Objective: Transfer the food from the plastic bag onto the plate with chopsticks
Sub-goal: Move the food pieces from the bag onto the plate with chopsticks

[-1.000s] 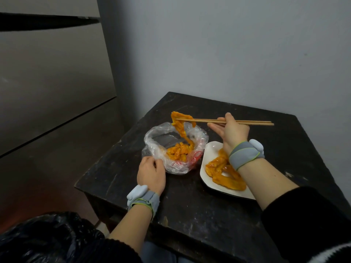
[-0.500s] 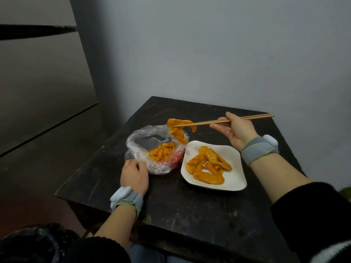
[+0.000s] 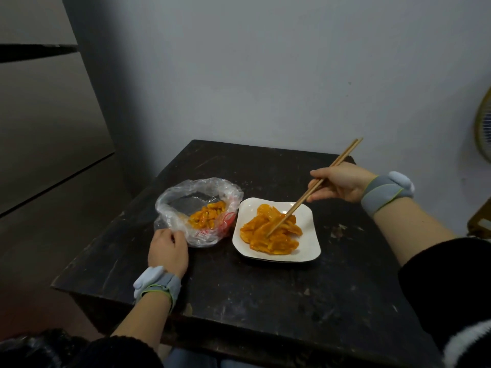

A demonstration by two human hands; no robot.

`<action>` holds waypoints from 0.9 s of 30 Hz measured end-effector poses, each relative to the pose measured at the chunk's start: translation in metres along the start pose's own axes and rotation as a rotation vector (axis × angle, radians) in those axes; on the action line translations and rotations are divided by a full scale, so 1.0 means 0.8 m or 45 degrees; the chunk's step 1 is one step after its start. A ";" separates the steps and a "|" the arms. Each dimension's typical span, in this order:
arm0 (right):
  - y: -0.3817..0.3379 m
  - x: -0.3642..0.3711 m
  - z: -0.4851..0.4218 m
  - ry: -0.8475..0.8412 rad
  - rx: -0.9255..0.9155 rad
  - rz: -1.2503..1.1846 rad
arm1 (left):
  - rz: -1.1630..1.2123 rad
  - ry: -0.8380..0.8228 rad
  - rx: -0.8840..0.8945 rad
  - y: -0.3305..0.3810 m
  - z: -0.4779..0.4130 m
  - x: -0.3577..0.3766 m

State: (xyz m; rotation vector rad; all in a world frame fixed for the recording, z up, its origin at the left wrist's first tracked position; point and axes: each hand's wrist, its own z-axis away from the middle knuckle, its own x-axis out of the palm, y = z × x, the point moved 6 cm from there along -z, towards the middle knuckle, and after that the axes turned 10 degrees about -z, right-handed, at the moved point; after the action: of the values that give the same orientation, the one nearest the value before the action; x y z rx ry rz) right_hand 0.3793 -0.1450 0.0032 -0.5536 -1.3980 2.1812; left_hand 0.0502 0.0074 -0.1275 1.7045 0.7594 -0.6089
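A clear plastic bag (image 3: 175, 205) lies open on the dark table, with orange food pieces (image 3: 206, 217) inside it. My left hand (image 3: 167, 251) pinches the bag's near edge. To the right stands a white square plate (image 3: 308, 245) with a heap of orange food (image 3: 268, 233) on it. My right hand (image 3: 340, 184) grips wooden chopsticks (image 3: 322, 179), and their tips rest down in the food on the plate.
The small black table (image 3: 252, 282) stands against a grey wall. A fan (image 3: 483, 134) shows at the far right edge. A dark plastic bag (image 3: 32, 349) sits at the lower left, below the table's front edge.
The chopsticks carried a long orange piece from above the bag rightward to the plate and tilted down into the heap. My left hand kept hold of the bag.
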 end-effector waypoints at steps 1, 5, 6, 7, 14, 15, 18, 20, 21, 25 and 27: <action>0.000 0.002 0.001 0.004 0.004 0.046 | -0.003 0.003 0.001 0.000 0.000 0.000; 0.000 0.011 0.000 0.009 0.014 0.140 | -0.002 0.005 0.009 0.000 0.000 0.000; 0.000 0.013 -0.001 0.004 0.017 0.141 | 0.000 0.001 0.006 0.000 0.000 0.000; -0.001 0.014 -0.001 0.001 0.016 0.139 | 0.002 -0.002 0.006 0.000 0.000 0.000; -0.006 0.013 -0.005 0.012 -0.060 0.138 | 0.013 0.002 0.011 0.003 0.001 -0.003; -0.006 0.013 -0.006 0.012 -0.068 0.141 | 0.011 0.002 0.009 0.003 0.001 -0.004; -0.008 0.014 -0.006 0.013 -0.090 0.124 | 0.007 -0.002 0.010 0.003 0.002 -0.004; -0.009 0.015 -0.007 0.019 -0.106 0.099 | 0.012 0.001 0.013 0.003 0.002 -0.004; -0.009 0.016 -0.007 0.017 -0.108 0.098 | 0.017 0.001 0.015 0.004 0.003 -0.005; -0.011 0.022 -0.006 0.006 -0.113 0.099 | 0.031 -0.006 0.006 0.005 0.004 -0.005; -0.014 0.027 -0.006 -0.009 -0.127 0.062 | 0.040 -0.007 0.000 0.005 0.004 -0.005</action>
State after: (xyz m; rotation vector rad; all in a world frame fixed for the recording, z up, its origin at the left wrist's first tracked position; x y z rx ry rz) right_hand 0.3668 -0.1245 0.0099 -0.6228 -1.5189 2.1619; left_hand 0.0505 0.0027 -0.1228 1.7112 0.7273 -0.5916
